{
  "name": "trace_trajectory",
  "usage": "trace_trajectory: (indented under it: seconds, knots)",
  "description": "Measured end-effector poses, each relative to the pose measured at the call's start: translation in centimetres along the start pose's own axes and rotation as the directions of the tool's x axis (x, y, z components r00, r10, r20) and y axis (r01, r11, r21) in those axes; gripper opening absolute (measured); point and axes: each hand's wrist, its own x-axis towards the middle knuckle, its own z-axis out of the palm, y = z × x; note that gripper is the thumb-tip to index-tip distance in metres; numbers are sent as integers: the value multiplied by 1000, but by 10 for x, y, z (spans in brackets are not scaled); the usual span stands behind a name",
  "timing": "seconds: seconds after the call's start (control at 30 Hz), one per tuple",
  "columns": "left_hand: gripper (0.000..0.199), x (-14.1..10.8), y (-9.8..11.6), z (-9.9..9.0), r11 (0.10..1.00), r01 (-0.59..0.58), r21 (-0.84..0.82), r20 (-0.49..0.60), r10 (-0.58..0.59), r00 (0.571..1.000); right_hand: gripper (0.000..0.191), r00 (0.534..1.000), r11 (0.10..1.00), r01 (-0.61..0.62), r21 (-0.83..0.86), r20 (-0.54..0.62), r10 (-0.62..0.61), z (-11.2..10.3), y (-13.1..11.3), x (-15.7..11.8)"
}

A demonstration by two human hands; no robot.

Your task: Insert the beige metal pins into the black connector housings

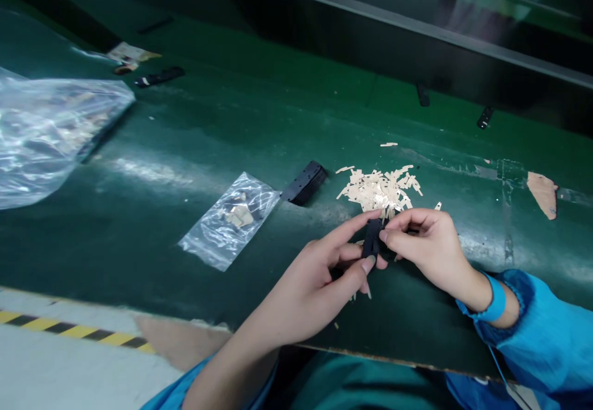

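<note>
My left hand [331, 280] grips a small black part [372, 238] between thumb and fingers, near the front edge of the green table. On the part's right side, the thumb and forefinger of my right hand [424, 243] are pinched together against it; whether they hold some tiny piece cannot be made out. Just beyond both hands lies a loose pile of thin cream-coloured pieces [380, 189]. A stack of black parts [306, 183] sits left of the pile, touching a small clear bag [234, 220] with a few pale pieces inside.
A large clear plastic bag [55, 132] lies at the far left. Black parts [160, 77] [485, 117] rest towards the back. Tape [507, 200] and a brown scrap [543, 195] are on the right. A dark ledge with a metal rail runs across the back.
</note>
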Motion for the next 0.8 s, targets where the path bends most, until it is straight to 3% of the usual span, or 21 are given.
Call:
trace_trajectory:
  seconds: [0.37, 0.8]
  knots:
    - [63, 1, 9, 0, 997, 35, -63, 4, -35, 999, 4, 1000, 1000, -2, -17, -13, 2, -2, -1, 1]
    - [63, 0, 5, 0, 993, 45, -108, 18, -43, 999, 6, 1000, 997, 10, -77, -12, -11, -4, 2, 1]
